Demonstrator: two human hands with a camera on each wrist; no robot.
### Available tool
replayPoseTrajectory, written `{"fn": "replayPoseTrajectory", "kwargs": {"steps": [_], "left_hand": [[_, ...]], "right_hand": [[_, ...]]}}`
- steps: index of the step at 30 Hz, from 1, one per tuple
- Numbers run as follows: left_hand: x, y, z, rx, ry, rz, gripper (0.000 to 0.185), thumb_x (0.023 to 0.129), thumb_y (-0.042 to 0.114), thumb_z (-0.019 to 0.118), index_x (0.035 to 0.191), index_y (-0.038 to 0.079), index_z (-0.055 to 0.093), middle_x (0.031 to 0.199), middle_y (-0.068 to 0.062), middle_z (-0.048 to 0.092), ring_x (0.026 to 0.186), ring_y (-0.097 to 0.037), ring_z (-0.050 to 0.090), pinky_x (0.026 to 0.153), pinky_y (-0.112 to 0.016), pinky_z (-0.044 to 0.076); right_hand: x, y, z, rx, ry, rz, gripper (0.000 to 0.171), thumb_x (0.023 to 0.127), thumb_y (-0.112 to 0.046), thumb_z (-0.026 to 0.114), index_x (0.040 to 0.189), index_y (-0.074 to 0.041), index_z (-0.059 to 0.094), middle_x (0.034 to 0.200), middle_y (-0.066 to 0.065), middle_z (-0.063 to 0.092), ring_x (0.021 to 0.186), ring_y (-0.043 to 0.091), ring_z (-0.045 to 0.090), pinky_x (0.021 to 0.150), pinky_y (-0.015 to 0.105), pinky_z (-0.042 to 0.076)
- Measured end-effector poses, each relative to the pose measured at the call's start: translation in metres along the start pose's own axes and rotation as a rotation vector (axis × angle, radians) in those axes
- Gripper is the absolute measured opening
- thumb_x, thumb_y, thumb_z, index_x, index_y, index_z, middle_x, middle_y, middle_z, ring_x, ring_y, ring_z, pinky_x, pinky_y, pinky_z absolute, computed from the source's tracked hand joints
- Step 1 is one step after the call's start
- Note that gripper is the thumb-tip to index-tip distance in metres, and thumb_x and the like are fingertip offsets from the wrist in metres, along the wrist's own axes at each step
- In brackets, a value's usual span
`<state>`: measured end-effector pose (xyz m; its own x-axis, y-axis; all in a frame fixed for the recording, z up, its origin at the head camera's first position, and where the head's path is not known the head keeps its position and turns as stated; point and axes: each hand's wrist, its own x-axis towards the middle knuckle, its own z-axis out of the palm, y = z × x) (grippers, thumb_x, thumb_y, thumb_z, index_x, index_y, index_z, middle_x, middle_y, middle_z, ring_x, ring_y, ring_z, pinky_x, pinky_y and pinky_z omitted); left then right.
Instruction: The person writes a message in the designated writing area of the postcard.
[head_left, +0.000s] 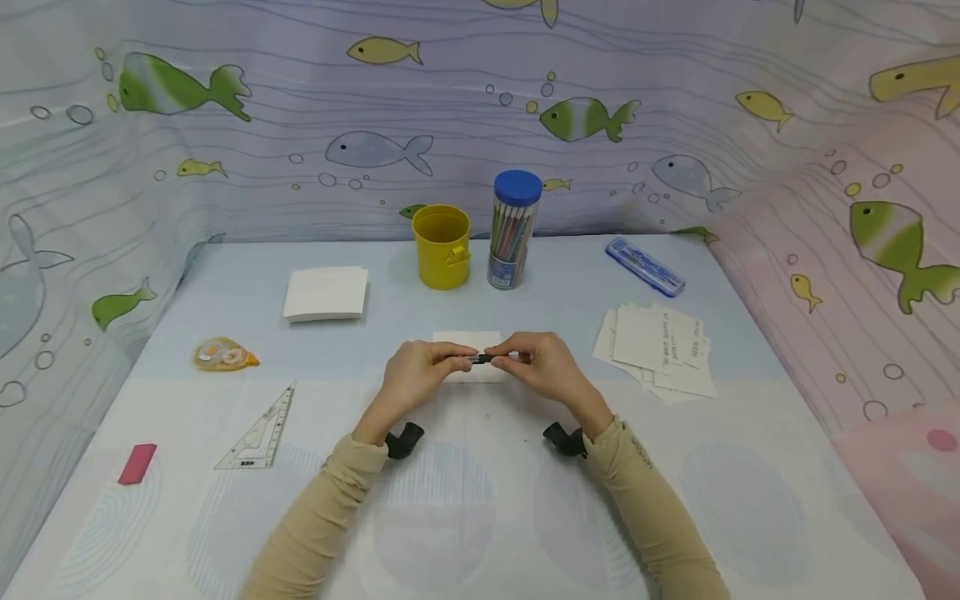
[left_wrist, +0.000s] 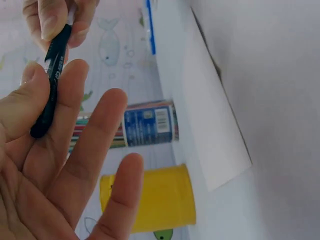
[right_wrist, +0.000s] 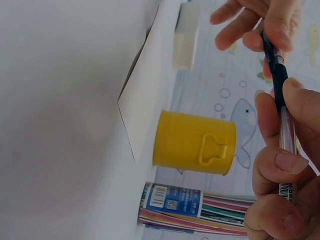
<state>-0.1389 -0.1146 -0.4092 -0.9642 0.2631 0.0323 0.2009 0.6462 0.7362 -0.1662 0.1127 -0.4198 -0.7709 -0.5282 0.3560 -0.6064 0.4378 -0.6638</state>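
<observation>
A pen [head_left: 487,358] was held level between the two hands above the middle of the table [head_left: 480,517], just over a white card [head_left: 468,342] lying flat there. The left hand [head_left: 420,371] pinched the pen's dark cap end between thumb and forefinger, its other fingers loosely spread in the left wrist view. The right hand [head_left: 543,367] had its fingers curled round the clear barrel. The two hands were close together, joined by the pen.

Beyond the card, toward the far edge, stood a yellow cup [head_left: 442,247] and, just beside it on the right, a clear tube of coloured pencils [head_left: 513,233] with a blue lid. A stack of white cards [head_left: 326,293] lay left of the cup. Near the far right corner lay a blue case [head_left: 645,267], and nearer along the right side a loose spread of written cards [head_left: 660,350]. Along the left side lay a correction-tape dispenser [head_left: 223,355], a clear set square [head_left: 258,429] and, toward the near left corner, a pink eraser [head_left: 138,463].
</observation>
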Motion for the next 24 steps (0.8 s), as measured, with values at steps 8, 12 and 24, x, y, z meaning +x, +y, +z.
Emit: {"fn": "replayPoseTrajectory", "kwargs": {"steps": [8,12,24], "left_hand": [[0.0,0.006,-0.005,-0.007,-0.02,-0.031,0.024,0.09,0.036,0.066,0.11,0.026,0.075,0.091,0.002,0.077,0.051,-0.011,0.032,0.047,-0.021,0.022],[0.0,0.009,-0.006,0.01,-0.012,-0.026,0.023,0.09,0.035,0.066,0.11,0.027,0.075,0.089,0.003,0.077,0.051,-0.012,0.032,0.046,-0.022,0.022],[-0.002,0.023,-0.015,-0.056,-0.028,-0.041,0.024,0.091,0.037,0.064,0.11,0.027,0.075,0.085,0.004,0.076,0.06,-0.015,0.042,0.052,-0.026,0.027]], "right_hand": [[0.0,-0.002,-0.002,-0.098,0.031,-0.05,0.014,0.085,-0.01,0.074,0.098,-0.009,0.078,0.081,0.003,0.073,0.052,0.002,0.033,0.049,0.017,0.029],[-0.001,-0.005,-0.006,-0.122,0.046,-0.076,0.015,0.084,-0.01,0.074,0.099,-0.009,0.078,0.081,0.003,0.073,0.052,0.002,0.034,0.049,0.018,0.03],[0.002,-0.017,-0.022,-0.173,0.056,-0.188,0.015,0.084,-0.008,0.074,0.099,-0.008,0.077,0.084,0.003,0.074,0.054,0.001,0.036,0.049,0.019,0.034]]}}
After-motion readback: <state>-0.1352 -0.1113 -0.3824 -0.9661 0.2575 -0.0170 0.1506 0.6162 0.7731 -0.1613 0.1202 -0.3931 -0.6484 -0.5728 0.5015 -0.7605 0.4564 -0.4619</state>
